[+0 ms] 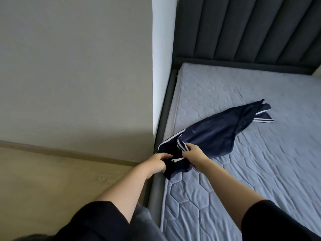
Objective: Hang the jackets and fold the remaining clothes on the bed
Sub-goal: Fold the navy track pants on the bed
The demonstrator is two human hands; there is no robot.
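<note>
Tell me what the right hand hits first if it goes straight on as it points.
The right hand meets the navy garment it pinches; past that, probably the bed frame, though depth is unclear.

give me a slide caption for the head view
Both hands, left and right, grip the near end of a navy white-striped garment lying on the bare mattress.

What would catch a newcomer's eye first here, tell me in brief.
The navy garment with white stripes lies stretched across the pale blue quilted mattress, near its left edge. Both hands grip its near end: the left hand at the bed's edge, the right hand on a striped fold. Behind stands a dark padded headboard.
</note>
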